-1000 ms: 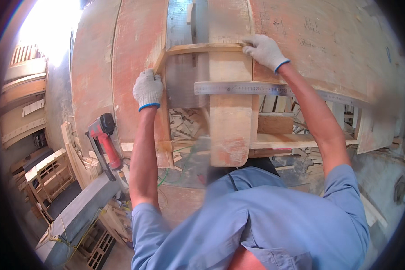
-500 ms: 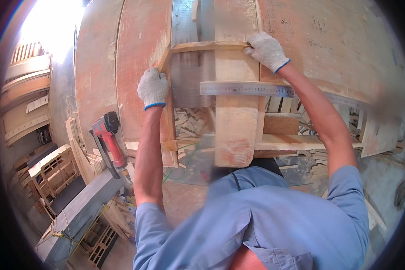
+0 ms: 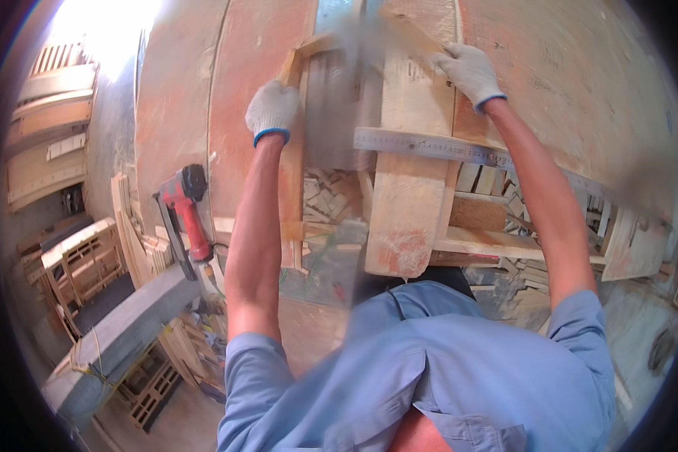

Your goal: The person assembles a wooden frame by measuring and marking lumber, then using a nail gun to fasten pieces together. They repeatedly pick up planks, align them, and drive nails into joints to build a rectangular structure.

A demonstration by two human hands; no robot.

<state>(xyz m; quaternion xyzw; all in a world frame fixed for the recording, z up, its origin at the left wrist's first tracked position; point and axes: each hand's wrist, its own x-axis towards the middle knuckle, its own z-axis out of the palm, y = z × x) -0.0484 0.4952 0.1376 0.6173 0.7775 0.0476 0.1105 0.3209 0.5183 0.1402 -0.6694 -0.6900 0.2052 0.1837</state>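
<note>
Both my hands wear white knit gloves with blue cuffs. My left hand (image 3: 272,111) is closed round the near end of a short wooden strip (image 3: 288,66) at the edge of a reddish board. From there a thin wooden piece (image 3: 320,45) runs right into a blurred patch. My right hand (image 3: 471,72) is closed on the near end of a wooden strip (image 3: 413,34), which slants up and left away from it. The blur hides whether these pieces join. Below my hands, a long metal ruler (image 3: 429,143) lies across a pale plank (image 3: 407,188).
Large reddish boards (image 3: 252,113) flank the plank. A red and black nail gun (image 3: 192,218) stands at the left by a grey beam (image 3: 128,324). Wood offcuts (image 3: 328,196) lie underneath, seen through gaps. Wooden frames (image 3: 90,264) and stacked timber (image 3: 56,124) are at far left.
The strip in my right hand has swung from lying level between my hands to slanting away, its far end higher. The whole view has shifted slightly.
</note>
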